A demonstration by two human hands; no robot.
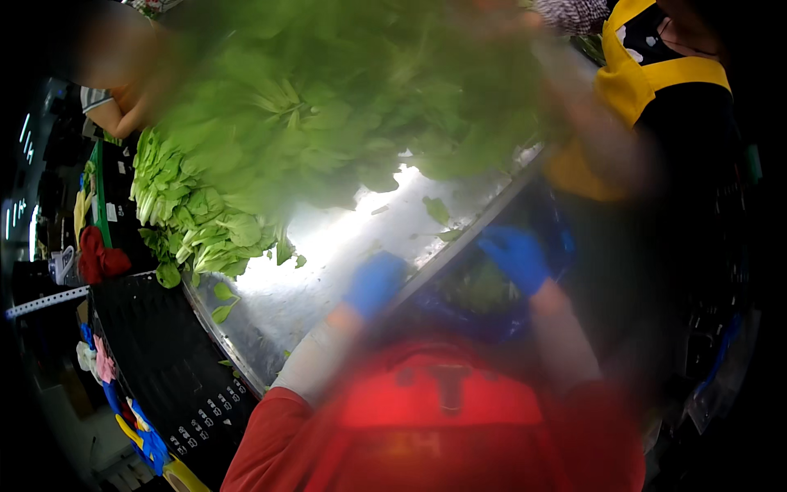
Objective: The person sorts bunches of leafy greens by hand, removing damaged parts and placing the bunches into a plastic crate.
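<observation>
My left hand (pixel 378 280), in a blue glove, is at the near edge of a metal table (pixel 332 258); blur hides its fingers and whether it holds anything. My right hand (pixel 516 255), also blue-gloved, is just beyond the table's edge, above a blue plastic bag (pixel 510 326) with green leaves (pixel 486 286) inside. Its fingers reach towards the table's rim; their grip is unclear. A large heap of leafy greens (pixel 295 135) covers the table's far part. A few loose leaves (pixel 436 210) lie on the metal near the rim.
At the left stands a black plastic crate (pixel 160 344), with gloves (pixel 147 443) hanging beside it. A person in a yellow apron (pixel 627 74) stands at the upper right, another person (pixel 114 111) at the upper left. A red cloth item (pixel 101 255) lies at the left.
</observation>
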